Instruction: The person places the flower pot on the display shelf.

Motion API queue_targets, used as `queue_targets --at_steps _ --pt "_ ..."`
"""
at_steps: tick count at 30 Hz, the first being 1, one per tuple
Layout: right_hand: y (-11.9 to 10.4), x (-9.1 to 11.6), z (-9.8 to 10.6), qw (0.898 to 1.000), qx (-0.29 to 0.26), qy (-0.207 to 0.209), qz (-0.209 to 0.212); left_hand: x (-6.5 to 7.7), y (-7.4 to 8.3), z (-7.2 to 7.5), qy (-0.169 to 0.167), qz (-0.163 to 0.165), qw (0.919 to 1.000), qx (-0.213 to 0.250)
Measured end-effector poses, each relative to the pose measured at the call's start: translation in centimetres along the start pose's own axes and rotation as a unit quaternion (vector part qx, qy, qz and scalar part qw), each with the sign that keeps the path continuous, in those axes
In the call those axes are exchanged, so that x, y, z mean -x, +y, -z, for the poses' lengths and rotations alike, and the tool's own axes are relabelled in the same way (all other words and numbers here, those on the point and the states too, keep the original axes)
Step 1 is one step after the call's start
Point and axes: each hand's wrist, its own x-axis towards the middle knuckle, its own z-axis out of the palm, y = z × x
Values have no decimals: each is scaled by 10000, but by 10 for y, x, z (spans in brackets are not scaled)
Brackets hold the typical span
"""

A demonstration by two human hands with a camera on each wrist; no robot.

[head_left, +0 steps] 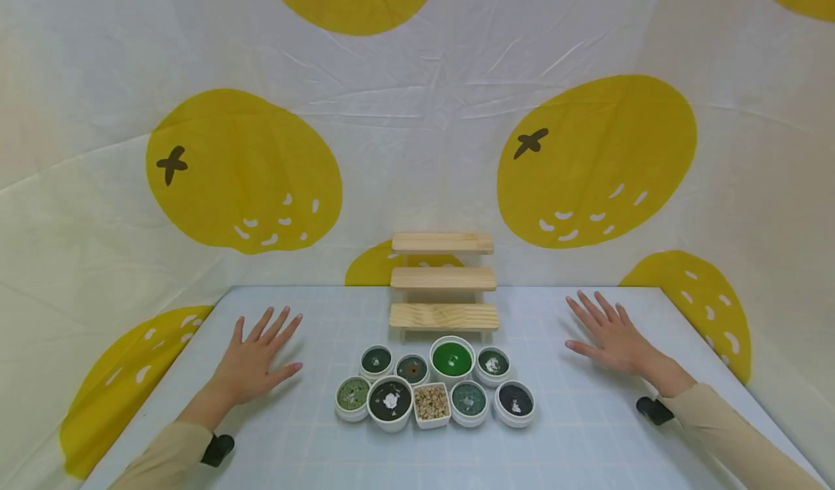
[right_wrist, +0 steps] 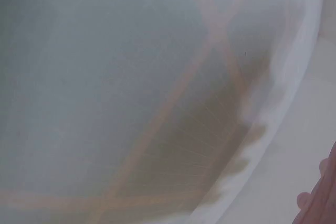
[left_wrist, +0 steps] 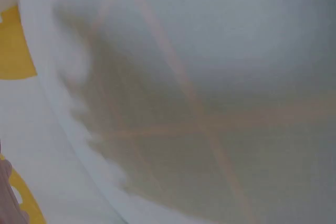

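Observation:
My left hand (head_left: 251,370) is held palm down with spread, straight fingers left of a group of small pots, touching none of them. On the other side my right hand (head_left: 616,345) is spread the same way, also apart from the pots. Several white round pots have dark or green tops, among them a bright green one (head_left: 451,359), a black one with a white patch (head_left: 391,401) and a speckled green one (head_left: 353,396). A square white dish (head_left: 432,406) holds tan granules. Both wrist views show mostly hand shadows on the cloth, with a sliver of hand at the edge.
Behind the pots stands a three-step wooden shelf (head_left: 443,317). The table (head_left: 287,454) has a pale cloth with a faint grid. A white curtain printed with yellow fruit (head_left: 241,171) hangs behind and around the table. Each wrist wears a black device (head_left: 218,449).

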Motion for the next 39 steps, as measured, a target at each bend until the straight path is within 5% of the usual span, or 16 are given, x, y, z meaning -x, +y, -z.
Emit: queue_targets --at_steps 12,22,29,35,39 --pt "-7 -5 7 9992 -14 379 149 13 12 -1 -184 100 9994 282" --pt "-22 -18 12 9960 -880 31 -125 16 19 -5 24 18 9958 917" --pt "-30 -28 15 9848 -1728 -132 -144 18 30 -3 -248 289 9896 1385" --pt "-34 -36 13 9705 -2398 -64 -239 20 38 1 -385 511 9789 1942" --pt "-37 -40 8 9592 -2799 -184 -363 19 45 3 -274 432 9647 2584"
